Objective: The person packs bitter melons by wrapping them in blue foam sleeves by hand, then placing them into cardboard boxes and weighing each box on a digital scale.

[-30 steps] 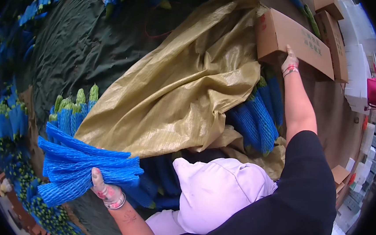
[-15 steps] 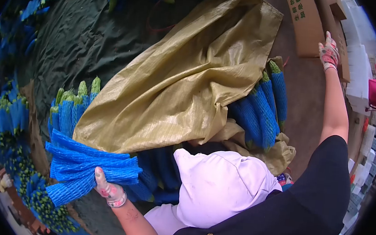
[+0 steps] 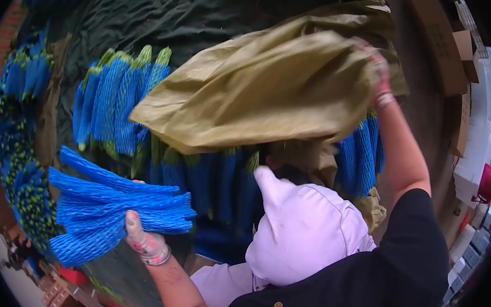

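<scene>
My left hand [image 3: 145, 241], in a stained white glove, is closed around a bundle of blue foam net sleeves [image 3: 95, 199], its thumb on top. The sleeves fan out to the left. My gloved right hand [image 3: 378, 74], smeared by motion, is closed on the upper right part of a tan woven sheet [image 3: 249, 102], which hangs lifted and creased. Left of the sheet lies a row of long green gourds [image 3: 114, 100] in blue net sleeves. More sleeved gourds [image 3: 220, 180] show below the sheet, and others [image 3: 362, 157] by its right edge.
Below my chest is a pale lilac cloth-covered shape [image 3: 308, 233]. Dark green sheeting [image 3: 210, 18] covers the ground. Cardboard boxes [image 3: 439, 42] and white foam boxes [image 3: 490, 121] stand at right. A long pile of sleeved gourds [image 3: 19, 164] curves along the left.
My right hand has come from beside the cardboard boxes onto the tan sheet, which has lifted and shifted, uncovering more gourds below it. My left hand still holds the blue sleeves.
</scene>
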The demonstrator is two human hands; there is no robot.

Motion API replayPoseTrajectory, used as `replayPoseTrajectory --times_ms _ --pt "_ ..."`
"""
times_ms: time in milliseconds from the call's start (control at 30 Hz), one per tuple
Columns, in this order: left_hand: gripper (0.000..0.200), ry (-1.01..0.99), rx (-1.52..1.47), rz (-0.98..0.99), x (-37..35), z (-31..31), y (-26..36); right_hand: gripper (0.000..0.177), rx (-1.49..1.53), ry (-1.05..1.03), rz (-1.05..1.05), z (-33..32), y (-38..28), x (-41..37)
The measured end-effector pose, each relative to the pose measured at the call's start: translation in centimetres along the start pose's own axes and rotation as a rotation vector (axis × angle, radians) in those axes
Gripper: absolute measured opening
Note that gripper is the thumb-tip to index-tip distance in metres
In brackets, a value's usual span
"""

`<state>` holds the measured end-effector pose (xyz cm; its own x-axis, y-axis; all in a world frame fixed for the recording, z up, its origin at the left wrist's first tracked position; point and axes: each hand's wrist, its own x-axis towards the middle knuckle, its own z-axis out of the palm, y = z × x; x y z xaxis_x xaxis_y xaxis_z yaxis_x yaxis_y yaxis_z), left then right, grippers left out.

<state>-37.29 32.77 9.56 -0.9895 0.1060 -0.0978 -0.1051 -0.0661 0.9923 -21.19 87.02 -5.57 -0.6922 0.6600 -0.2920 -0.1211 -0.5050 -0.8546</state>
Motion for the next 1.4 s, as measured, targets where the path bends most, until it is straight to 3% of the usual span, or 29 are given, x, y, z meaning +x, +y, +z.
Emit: replayPoseTrajectory --times_ms 167,400,433,467,567,633,733,767,800,833,867,933,967,1000,1067,1100,1167,1267,1333,1400 --pt "0.069 0.017 -0.033 0.053 -1.3 -4.0 3.6 0.038 -0.124 0.015 -0.415 3.7 -15.4 -8.3" --pt "0.065 0.075 -0.055 0.168 -2.7 -8.2 3.5 0.039 -0.458 0.152 -0.753 0.0 -25.5 -19.5" --pt "0.065 0.132 0.079 0.213 -2.9 -8.1 3.6 0.039 -0.496 0.179 -0.787 -1.2 -26.0 -20.8" --pt "0.063 0.194 0.116 0.293 -2.7 -8.6 3.3 0.039 -0.533 0.215 -0.823 -2.6 -26.6 -21.9" --pt "0.055 0.176 0.14 0.276 -1.5 -8.1 6.4 0.039 -0.625 0.341 -0.881 -8.0 -27.0 -24.8" --pt "0.051 -0.133 0.243 0.245 2.0 -18.2 7.4 0.04 -0.668 0.4 -0.898 -12.4 -27.6 -25.8" --pt "0.046 0.2 0.394 0.63 -2.0 -19.7 11.0 0.04 -0.698 0.512 -0.871 -23.2 -29.6 -28.1" --pt "0.046 0.227 0.186 0.419 -6.3 -18.7 11.8 0.04 -0.685 0.554 -0.843 -28.4 -30.2 -29.9" --pt "0.048 0.301 0.142 0.264 -9.4 -19.4 12.3 0.04 -0.665 0.584 -0.81 -33.6 -30.0 -32.1" --pt "0.05 0.409 0.189 0.3 -13.3 -18.4 11.9 0.041 -0.508 0.595 -0.709 -38.0 -30.3 -35.1" --pt "0.052 0.476 0.263 0.266 -16.8 -18.6 11.3 0.041 -0.591 0.726 -0.675 -47.1 -31.0 -38.3" --pt "0.062 0.482 0.267 0.172 -23.1 -18.4 9.9 0.038 -1.978 1.067 -0.234 -54.5 -27.8 -49.1" --pt "0.064 0.514 0.297 0.136 -25.6 -17.8 9.6 0.036 -2.125 0.845 -0.364 -67.0 -28.1 -54.7" --pt "0.061 0.501 0.352 0.183 -28.0 -17.2 8.9 0.037 -1.756 0.864 -0.124 -72.0 -26.9 -60.7" --pt "0.06 0.46 0.289 0.107 -30.6 -17.4 7.8 0.036 -2.263 0.808 0.373 -69.8 -25.4 -70.9" --pt "0.059 0.427 0.269 0.102 -31.8 -16.6 7.5 0.035 -2.272 0.864 0.64 -68.3 -24.6 -75.7" --pt "0.055 0.394 0.195 0.069 -33.5 -16.6 6.9 0.035 -2.165 0.933 0.967 -66.6 -24.7 -82.0" --pt "0.055 0.318 0.197 0.1 -34.1 -14.3 7.0 0.034 -2.081 0.879 1.239 -65.1 -25.9 -88.1" --pt "0.055 0.264 0.182 0.189 -34.0 -12.7 7.0 0.034 -2.041 0.806 1.323 -65.4 -26.2 -89.3" --pt "0.053 0.267 0.138 0.093 -34.8 -10.1 7.3 0.033 -2.024 0.69 1.34 -66.2 -26.1 -88.0"
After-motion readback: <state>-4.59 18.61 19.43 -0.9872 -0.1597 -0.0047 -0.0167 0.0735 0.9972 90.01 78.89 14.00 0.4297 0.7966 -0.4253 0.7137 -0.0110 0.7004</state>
